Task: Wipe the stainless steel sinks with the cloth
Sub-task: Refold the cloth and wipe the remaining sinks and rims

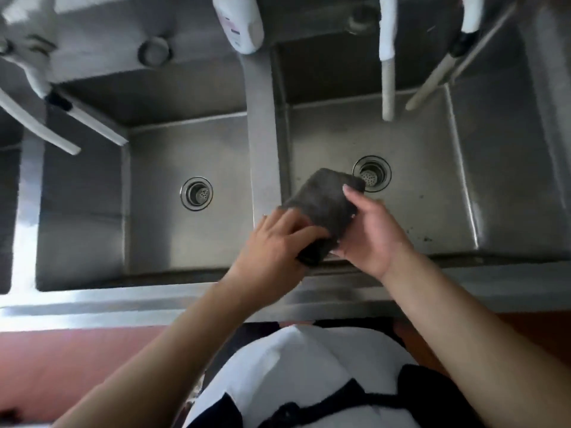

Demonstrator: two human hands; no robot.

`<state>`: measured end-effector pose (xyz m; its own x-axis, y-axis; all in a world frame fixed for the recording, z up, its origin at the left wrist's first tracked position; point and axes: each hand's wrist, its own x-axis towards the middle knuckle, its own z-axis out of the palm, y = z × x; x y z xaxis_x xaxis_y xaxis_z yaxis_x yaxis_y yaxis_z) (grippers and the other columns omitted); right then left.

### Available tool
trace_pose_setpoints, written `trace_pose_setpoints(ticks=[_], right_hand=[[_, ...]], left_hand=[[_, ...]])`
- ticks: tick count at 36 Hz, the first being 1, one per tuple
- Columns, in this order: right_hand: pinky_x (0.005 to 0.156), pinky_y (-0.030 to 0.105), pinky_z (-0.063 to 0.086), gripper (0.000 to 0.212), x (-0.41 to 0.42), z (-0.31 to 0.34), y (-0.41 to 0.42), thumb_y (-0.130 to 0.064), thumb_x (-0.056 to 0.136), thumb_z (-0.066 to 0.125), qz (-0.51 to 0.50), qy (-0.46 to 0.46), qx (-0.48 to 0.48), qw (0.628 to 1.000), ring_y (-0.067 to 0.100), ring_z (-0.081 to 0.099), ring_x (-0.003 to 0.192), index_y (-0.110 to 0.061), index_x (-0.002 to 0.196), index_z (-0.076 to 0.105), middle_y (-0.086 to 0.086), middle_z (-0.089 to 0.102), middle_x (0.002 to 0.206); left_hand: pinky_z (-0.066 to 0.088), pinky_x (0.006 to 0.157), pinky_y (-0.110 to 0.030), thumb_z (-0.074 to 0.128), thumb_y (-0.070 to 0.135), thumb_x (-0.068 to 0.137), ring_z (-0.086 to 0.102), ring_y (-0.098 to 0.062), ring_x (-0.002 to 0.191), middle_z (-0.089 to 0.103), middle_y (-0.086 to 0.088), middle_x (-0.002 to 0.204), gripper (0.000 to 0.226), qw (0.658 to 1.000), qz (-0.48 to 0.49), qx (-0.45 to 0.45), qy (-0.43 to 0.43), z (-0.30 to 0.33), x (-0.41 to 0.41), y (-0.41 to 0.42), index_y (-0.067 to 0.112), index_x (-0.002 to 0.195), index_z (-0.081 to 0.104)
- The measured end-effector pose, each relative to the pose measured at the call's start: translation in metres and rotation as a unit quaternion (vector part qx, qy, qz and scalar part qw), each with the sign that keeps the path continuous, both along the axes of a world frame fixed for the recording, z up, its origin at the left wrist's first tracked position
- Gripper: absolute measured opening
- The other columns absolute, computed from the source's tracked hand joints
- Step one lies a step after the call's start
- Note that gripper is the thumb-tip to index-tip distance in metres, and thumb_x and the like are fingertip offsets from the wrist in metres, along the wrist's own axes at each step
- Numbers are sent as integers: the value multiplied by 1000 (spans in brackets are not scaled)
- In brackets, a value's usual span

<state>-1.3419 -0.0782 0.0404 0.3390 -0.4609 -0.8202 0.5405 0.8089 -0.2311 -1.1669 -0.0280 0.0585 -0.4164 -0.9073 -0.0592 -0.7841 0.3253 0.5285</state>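
A folded dark grey cloth is held in the air over the near left part of the right sink. My left hand grips its lower left end, fingers curled over the fabric. My right hand holds its right edge from below, thumb along the side. The cloth's far corner sits just short of the right sink's drain. The left sink lies beyond a steel divider, with its own drain.
A white bottle stands on the divider at the back. White faucet spouts hang over the right sink and the left sink. The steel front rim runs along the near edge. Dark specks dot the right sink's floor.
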Motion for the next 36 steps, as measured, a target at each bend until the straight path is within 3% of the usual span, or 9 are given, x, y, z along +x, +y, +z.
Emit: trace_pose_setpoints(ticks=[3, 6, 12, 16, 21, 25, 30, 33, 36], right_hand=[[81, 41, 54, 40, -42, -20, -7, -32, 100, 50, 3, 44, 12, 999, 28, 70, 107, -9, 131, 59, 12, 71, 120], [83, 42, 54, 40, -82, -50, -15, -29, 100, 51, -7, 94, 32, 995, 27, 70, 107, -10, 135, 56, 12, 71, 121], [68, 36, 56, 45, -139, -118, -49, -28, 97, 61, 18, 283, 59, 957, 27, 69, 100, -18, 140, 52, 11, 66, 128], [66, 37, 50, 45, -159, -157, -99, -30, 97, 61, 55, 332, 60, 940, 23, 64, 86, -15, 138, 51, 9, 61, 121], [70, 40, 48, 45, -190, -218, -186, -36, 99, 53, 115, 396, 34, 910, 26, 61, 98, -15, 139, 48, 9, 57, 130], [82, 29, 46, 35, -166, -236, -232, -28, 102, 50, 172, 569, -108, 797, 20, 57, 113, -17, 135, 53, 0, 57, 114], [114, 44, 29, 48, -108, -291, -238, -29, 100, 48, 333, 664, -219, 632, 28, 35, 144, -23, 148, 45, 6, 43, 154], [119, 59, 3, 55, -47, -329, -236, -32, 102, 42, 381, 688, -175, 592, 25, 1, 154, -37, 155, 28, -3, 10, 168], [119, 59, -1, 60, 0, -333, -215, -33, 100, 43, 393, 694, -227, 560, 25, -3, 155, -38, 156, 25, -4, 8, 168]], left_hand=[[43, 100, -40, 71, 27, 79, 53, -24, 114, 56, 2, 125, 50, 996, -18, 82, 39, -8, -30, 9, 32, 128, 63], [38, 109, -47, 60, 36, 86, 46, -26, 130, 50, 0, 142, 49, 988, 99, 101, 54, -23, -35, -2, 33, 135, 55], [0, 122, -47, 42, 55, 98, -10, -24, 153, -9, 1, 167, 75, 923, 338, 122, -136, -83, -11, -65, 35, 158, 2], [-2, 124, -44, 44, 53, 97, -11, -24, 153, -7, -3, 167, 80, 920, 343, 117, -149, -120, -11, -84, 30, 159, -1], [1, 125, -41, 46, 51, 96, -3, -25, 154, 2, -7, 167, 80, 923, 339, 33, -178, -143, -15, -74, 28, 159, 3], [8, 125, -44, 52, 45, 93, 4, -27, 154, 11, -9, 166, 78, 924, 347, 3, -161, -148, -16, -77, 25, 159, 15], [10, 124, -45, 57, 37, 89, 12, -33, 152, 18, -15, 164, 77, 925, 345, -21, -160, -144, -17, -73, 17, 156, 26], [8, 125, -43, 57, 37, 88, 10, -32, 153, 17, -15, 164, 78, 920, 359, -9, -157, -153, -13, -79, 16, 157, 26], [10, 124, -44, 56, 35, 88, 12, -32, 152, 19, -16, 163, 77, 921, 353, -21, -164, -147, -12, -78, 15, 156, 27]])
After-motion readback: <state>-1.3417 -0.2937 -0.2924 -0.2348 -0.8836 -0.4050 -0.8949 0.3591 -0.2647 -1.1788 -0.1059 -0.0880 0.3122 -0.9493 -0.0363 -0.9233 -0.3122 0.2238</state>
